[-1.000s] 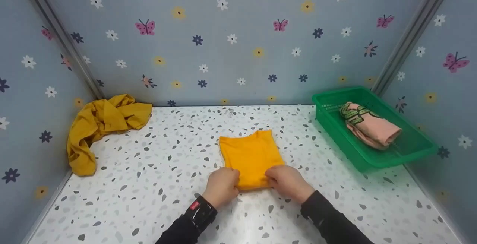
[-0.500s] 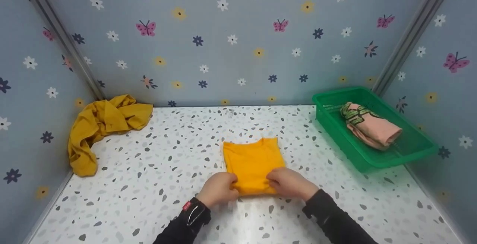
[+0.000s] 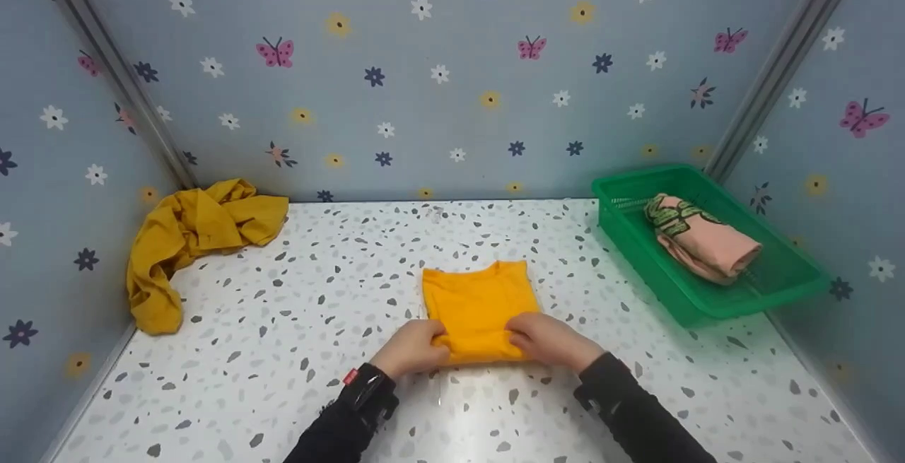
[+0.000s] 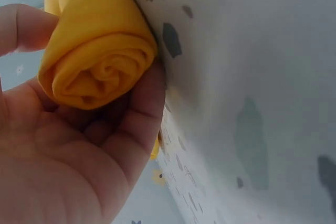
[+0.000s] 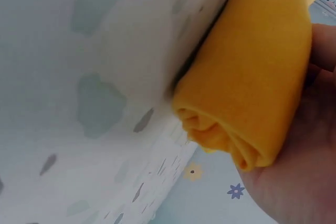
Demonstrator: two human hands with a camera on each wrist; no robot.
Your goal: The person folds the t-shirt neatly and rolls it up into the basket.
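An orange-yellow folded garment [image 3: 481, 300] lies flat on the speckled tabletop in the head view, its near edge turned into a roll. My left hand [image 3: 412, 348] grips the left end of that roll. In the left wrist view the roll's spiral end [image 4: 100, 74] shows, with the left hand's thumb [image 4: 29, 27] on one side and fingers curled beneath. My right hand [image 3: 555, 341] holds the roll's right end. The right wrist view shows that end of the roll [image 5: 247, 77] against the palm; most right fingers are hidden there.
At the back right stands a green basket [image 3: 640, 265] with a rolled pink garment [image 3: 707, 237] inside. A crumpled mustard cloth [image 3: 205, 226] lies in the back left corner. Flower-patterned walls [image 3: 452, 81] enclose the back and both sides of the speckled tabletop [image 3: 318, 258].
The orange-yellow garment has slid toward me from its place one second ago. Over the last half second both hands have moved slightly away from me, and the near edge is rolled further up.
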